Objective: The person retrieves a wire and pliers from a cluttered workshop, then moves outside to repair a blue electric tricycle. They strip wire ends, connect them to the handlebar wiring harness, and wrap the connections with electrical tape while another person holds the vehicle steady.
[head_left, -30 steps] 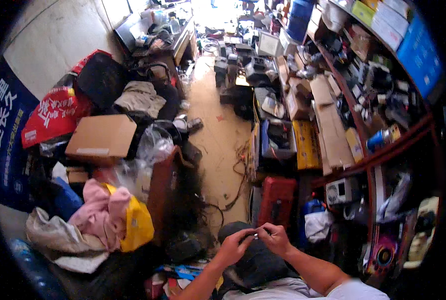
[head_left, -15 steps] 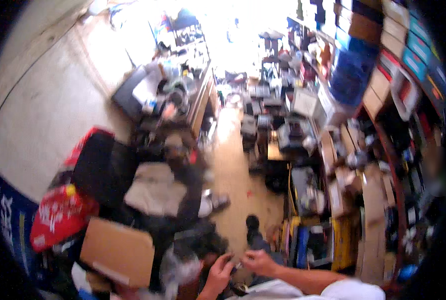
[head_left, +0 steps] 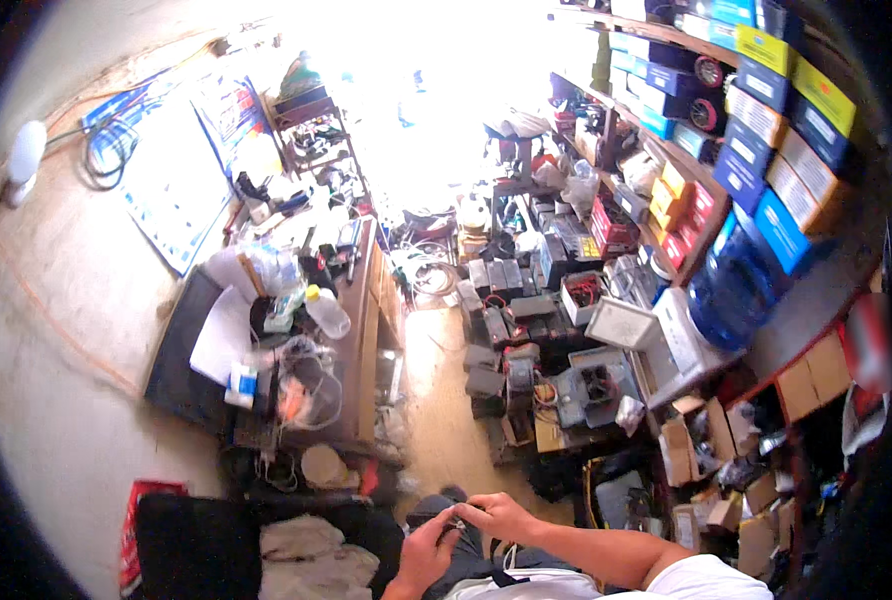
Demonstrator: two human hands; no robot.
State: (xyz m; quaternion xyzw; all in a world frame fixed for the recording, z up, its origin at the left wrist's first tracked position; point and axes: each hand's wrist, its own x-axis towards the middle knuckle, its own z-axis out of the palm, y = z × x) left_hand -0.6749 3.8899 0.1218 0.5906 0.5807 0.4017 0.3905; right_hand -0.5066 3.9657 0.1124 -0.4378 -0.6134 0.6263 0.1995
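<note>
My left hand (head_left: 426, 550) and my right hand (head_left: 499, 518) meet low in front of my body, above my grey trousers. The fingers of both are bent and pinched together at the tips. Whatever sits between them is too small and too covered to name. A white cord (head_left: 507, 557) hangs at my waist just below the right hand. To the left of my hands, a crumpled beige cloth (head_left: 316, 560) lies on a black chair (head_left: 198, 545).
A cluttered brown desk (head_left: 364, 330) stands ahead on the left, with a plastic bottle (head_left: 328, 312) on it. A narrow strip of wooden floor (head_left: 436, 390) runs forward. Stacked batteries (head_left: 496, 285) and shelves of boxes (head_left: 756, 110) line the right, beside a blue water jug (head_left: 731, 290).
My view has lifted and swung toward the room ahead, so the cardboard box at lower left is out of sight. My hands have stayed together at the fingertips.
</note>
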